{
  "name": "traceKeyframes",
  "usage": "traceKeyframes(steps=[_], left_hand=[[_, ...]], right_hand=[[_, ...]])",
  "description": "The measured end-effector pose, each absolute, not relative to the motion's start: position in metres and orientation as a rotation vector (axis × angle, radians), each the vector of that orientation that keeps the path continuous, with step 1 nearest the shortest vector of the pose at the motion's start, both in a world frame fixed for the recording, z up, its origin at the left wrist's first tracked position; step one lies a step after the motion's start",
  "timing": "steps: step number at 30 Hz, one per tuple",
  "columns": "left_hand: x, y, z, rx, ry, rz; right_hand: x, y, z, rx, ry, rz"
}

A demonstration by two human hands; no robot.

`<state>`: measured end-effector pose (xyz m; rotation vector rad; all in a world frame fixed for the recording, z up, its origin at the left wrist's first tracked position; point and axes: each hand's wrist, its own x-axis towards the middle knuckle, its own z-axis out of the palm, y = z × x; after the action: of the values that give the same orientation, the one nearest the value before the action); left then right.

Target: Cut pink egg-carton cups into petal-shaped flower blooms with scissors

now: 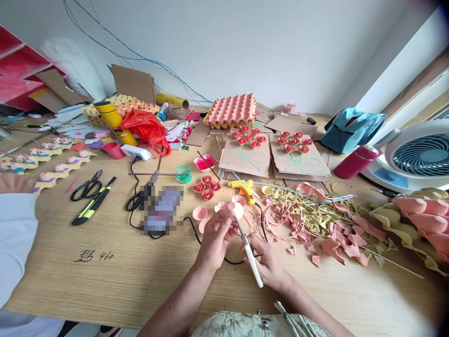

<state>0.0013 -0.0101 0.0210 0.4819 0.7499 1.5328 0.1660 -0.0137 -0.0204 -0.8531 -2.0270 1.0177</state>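
My left hand (216,238) is closed, its thumb and fingers pinching a pale pink egg-carton cup (238,211). White-handled scissors (253,263), seen nearly edge-on, are gripped in my right hand (268,262). Their narrow metal blades reach up to the cup's edge; whether they are parted I cannot tell. Just beyond my hands sit several more cut pink cups (199,213), partly covered by my left hand. Behind them stand several red carton roses (206,187). A yellow glue gun (243,189) lies close by, with its black cord curving down beside my right hand.
Carton scraps (301,210) spread to the right, near egg trays (421,215). Cardboard sheets (244,161) with roses stand behind. A red paint bowl (205,162), a blurred-out phone (163,210), a utility knife (94,201) and black scissors (87,186) lie leftward. Another person's sleeve (17,243) rests at left.
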Motion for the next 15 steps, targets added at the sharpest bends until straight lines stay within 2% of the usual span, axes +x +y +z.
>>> traceKeyframes(steps=[9, 15], left_hand=[[0.0023, -0.0100, 0.0225, 0.477, 0.795, 1.539], [0.0083, -0.0133, 0.0250, 0.684, 0.844, 1.531]], right_hand=[[0.1643, -0.0173, -0.0149, -0.865, -2.013, 0.982], [0.1644, -0.0174, -0.0207, -0.852, -1.990, 0.966]])
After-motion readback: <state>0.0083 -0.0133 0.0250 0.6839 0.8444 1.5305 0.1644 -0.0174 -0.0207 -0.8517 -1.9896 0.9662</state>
